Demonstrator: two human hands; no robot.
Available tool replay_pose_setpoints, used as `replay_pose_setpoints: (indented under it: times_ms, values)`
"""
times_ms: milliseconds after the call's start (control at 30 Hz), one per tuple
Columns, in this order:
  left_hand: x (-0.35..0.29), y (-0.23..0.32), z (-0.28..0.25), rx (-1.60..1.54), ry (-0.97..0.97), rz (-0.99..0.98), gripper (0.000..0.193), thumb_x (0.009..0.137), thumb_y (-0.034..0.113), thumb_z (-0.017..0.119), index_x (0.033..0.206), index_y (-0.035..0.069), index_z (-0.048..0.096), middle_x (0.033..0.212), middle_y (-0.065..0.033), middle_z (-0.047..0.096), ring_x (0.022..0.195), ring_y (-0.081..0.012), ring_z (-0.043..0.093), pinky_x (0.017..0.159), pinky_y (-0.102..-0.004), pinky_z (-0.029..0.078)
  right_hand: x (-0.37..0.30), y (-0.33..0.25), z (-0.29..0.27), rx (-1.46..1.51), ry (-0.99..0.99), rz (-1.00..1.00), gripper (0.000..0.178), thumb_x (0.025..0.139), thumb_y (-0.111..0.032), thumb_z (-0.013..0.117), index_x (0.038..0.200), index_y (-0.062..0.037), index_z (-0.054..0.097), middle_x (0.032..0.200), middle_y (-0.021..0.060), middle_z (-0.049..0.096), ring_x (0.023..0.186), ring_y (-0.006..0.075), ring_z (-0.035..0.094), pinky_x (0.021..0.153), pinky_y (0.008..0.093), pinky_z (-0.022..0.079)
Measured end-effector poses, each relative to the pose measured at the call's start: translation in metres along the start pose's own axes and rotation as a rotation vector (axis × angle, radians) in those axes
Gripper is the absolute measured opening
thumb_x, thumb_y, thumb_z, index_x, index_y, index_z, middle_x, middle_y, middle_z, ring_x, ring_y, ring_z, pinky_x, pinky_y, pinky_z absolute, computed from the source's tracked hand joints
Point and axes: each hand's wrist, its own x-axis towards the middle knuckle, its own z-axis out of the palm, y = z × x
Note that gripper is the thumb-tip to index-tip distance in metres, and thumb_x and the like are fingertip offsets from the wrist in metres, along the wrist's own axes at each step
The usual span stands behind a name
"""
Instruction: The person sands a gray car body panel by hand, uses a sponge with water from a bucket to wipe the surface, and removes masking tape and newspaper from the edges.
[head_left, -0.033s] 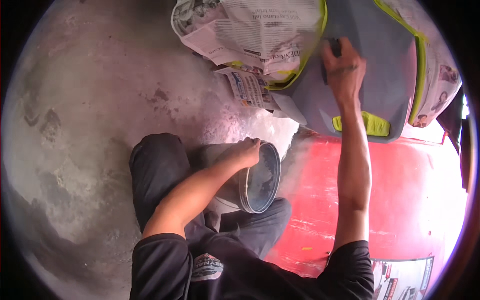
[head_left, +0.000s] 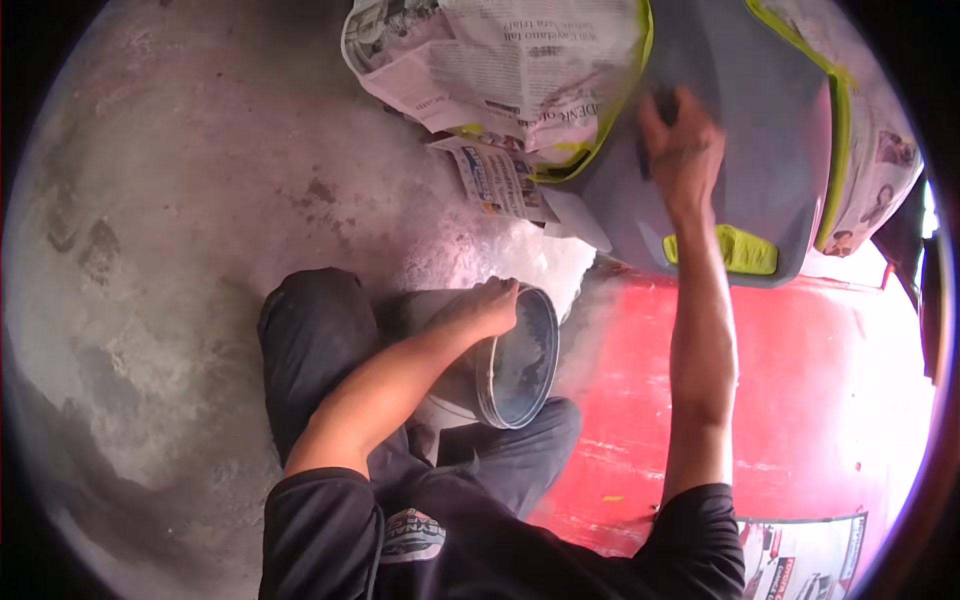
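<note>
My right hand (head_left: pixel 686 155) is closed around a small dark block (head_left: pixel 664 104), partly hidden by the fingers, and holds it against a grey painted car panel (head_left: pixel 770 130). Motion blurs the fingertips a little; the block's exact kind is not clear. On the left, my left hand (head_left: pixel 492 306) grips the rim of a dark bucket (head_left: pixel 525 360). The bucket is tipped over between my legs, its mouth facing right. Newspaper (head_left: pixel 500 60) is fixed along the panel's left side with yellow-green tape (head_left: pixel 612 115). A patch of the same tape (head_left: pixel 735 250) covers a spot at the panel's near end.
More taped newspaper (head_left: pixel 875 170) covers the right side. A scuffed red surface (head_left: pixel 720 400) spreads below the panel on the right. Near the lower right corner lies a printed sheet (head_left: pixel 805 555). Stained concrete floor (head_left: pixel 200 220) fills the left.
My right hand has shifted slightly left and toward me over the grey panel with the dark block. My left hand stays on the bucket's rim.
</note>
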Motion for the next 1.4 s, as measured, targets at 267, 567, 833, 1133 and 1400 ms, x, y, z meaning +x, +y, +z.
replay_pose_setpoints:
  times_ms: [267, 567, 833, 1133, 1400]
  values:
    - [-0.007, 0.013, -0.016, 0.057, -0.007, -0.010, 0.038, 0.093, 0.012, 0.055, 0.128, -0.003, 0.058, 0.122, -0.0311, 0.065, 0.110, -0.0465, 0.068, 0.095, -0.0509, 0.055, 0.016, 0.001, -0.031, 0.044, 0.049, -0.093, 0.027, 0.090, -0.034, 0.076, 0.092, -0.0075, 0.071, 0.076, 0.0173, 0.072, 0.073, 0.0416, 0.070, 0.066, 0.0488, 0.055]
    - [-0.001, 0.014, -0.015, 0.012, -0.076, -0.025, 0.039, 0.092, 0.008, 0.055, 0.130, 0.000, 0.056, 0.130, -0.0311, 0.061, 0.117, -0.0474, 0.064, 0.098, -0.0544, 0.052, 0.030, -0.003, -0.017, -0.138, 0.008, 0.015, 0.028, 0.091, -0.036, 0.074, 0.092, -0.0079, 0.073, 0.080, 0.0162, 0.074, 0.079, 0.0416, 0.071, 0.071, 0.0503, 0.056]
    - [-0.004, 0.011, -0.016, 0.000, -0.086, -0.015, 0.039, 0.092, 0.008, 0.054, 0.129, -0.001, 0.056, 0.130, -0.0314, 0.061, 0.115, -0.0482, 0.065, 0.098, -0.0541, 0.053, 0.064, -0.008, -0.029, -0.190, 0.090, -0.136, 0.027, 0.091, -0.033, 0.073, 0.087, -0.0065, 0.069, 0.079, 0.0175, 0.073, 0.074, 0.0427, 0.070, 0.067, 0.0506, 0.056]
    - [-0.004, 0.011, -0.018, -0.001, 0.016, 0.034, 0.032, 0.091, 0.010, 0.054, 0.118, -0.006, 0.064, 0.116, -0.0336, 0.068, 0.108, -0.0462, 0.069, 0.093, -0.0522, 0.057, 0.073, -0.010, -0.025, -0.191, 0.066, -0.166, 0.027, 0.091, -0.032, 0.075, 0.087, -0.0061, 0.068, 0.074, 0.0184, 0.071, 0.072, 0.0433, 0.069, 0.064, 0.0507, 0.055]
    - [0.007, 0.001, -0.006, 0.059, -0.051, 0.079, 0.037, 0.093, 0.012, 0.052, 0.125, -0.005, 0.060, 0.115, -0.0315, 0.068, 0.104, -0.0451, 0.071, 0.089, -0.0508, 0.058, 0.006, 0.002, 0.005, -0.085, 0.107, -0.025, 0.025, 0.090, -0.030, 0.076, 0.082, -0.0073, 0.068, 0.078, 0.0167, 0.074, 0.071, 0.0397, 0.072, 0.065, 0.0491, 0.057]
